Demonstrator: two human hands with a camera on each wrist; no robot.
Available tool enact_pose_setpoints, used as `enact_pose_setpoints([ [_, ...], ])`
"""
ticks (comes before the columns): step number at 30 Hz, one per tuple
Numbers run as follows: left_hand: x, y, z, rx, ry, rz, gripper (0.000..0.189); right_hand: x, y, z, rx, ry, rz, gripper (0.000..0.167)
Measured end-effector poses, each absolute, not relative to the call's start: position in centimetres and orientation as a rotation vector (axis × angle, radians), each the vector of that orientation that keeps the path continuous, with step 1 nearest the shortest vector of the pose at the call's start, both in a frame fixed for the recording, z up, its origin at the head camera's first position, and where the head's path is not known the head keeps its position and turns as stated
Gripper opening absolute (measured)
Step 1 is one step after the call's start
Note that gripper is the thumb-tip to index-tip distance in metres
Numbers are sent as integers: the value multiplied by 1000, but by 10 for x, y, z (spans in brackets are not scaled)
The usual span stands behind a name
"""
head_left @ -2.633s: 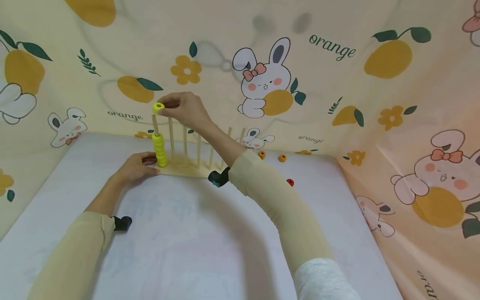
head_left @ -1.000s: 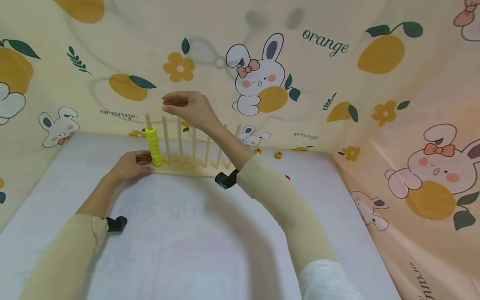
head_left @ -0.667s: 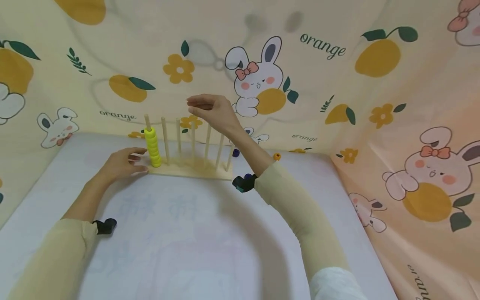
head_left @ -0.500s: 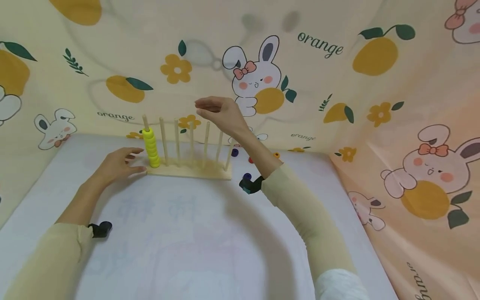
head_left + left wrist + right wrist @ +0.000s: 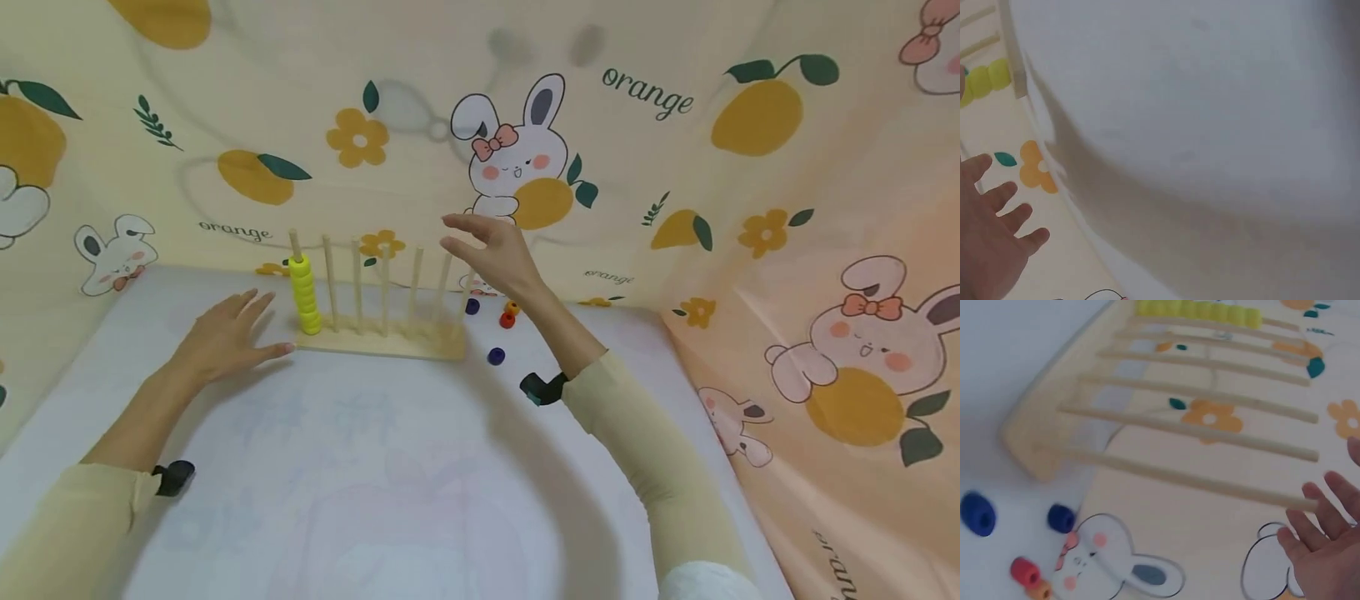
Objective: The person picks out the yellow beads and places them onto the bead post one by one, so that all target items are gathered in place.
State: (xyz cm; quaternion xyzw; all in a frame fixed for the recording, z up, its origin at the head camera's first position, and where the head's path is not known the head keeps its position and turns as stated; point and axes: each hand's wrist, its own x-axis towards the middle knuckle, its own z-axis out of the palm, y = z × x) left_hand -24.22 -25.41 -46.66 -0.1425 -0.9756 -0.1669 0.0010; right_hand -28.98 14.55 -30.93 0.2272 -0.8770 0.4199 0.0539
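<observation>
A wooden peg rack [image 5: 382,343] with a row of upright pegs stands toward the back of the white table. Several yellow beads [image 5: 304,296] are stacked on its leftmost peg, whose tip shows above them. My left hand [image 5: 225,337] is spread beside the rack's left end, its thumb tip close to the base; whether they touch I cannot tell. My right hand [image 5: 495,254] hovers above the right-end pegs, thumb and fingers apart, holding nothing. In the right wrist view its fingers [image 5: 1313,525] appear near the tip of the end peg [image 5: 1210,482], while the other pegs are bare.
Right of the rack lie two dark blue beads, one nearer [image 5: 496,357] and one farther back [image 5: 472,307]. A red bead [image 5: 507,320] sits in front of an orange one [image 5: 512,307]. A printed cloth [image 5: 660,167] hangs behind the table and on its sides.
The yellow bead my right hand pinched earlier is on the leftmost peg's stack. That hand has since moved right and its fingers have spread. My left hand has drawn back leftward from the rack.
</observation>
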Motion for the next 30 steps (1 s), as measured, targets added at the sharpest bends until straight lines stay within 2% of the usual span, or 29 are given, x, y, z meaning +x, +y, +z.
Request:
enact_pose_setpoints([
  [6,-235,-254,-471,-417,-3118,-495,109,-281,168,-323,614,-2742,1121,54],
  [15,-223,-267,-471,-406,-3117,-446,109,-267,210,-343,644,-2875,978,69],
  [30,-205,-282,-477,-382,-3104,-333,110,-246,269,-386,621,-2977,665,78],
])
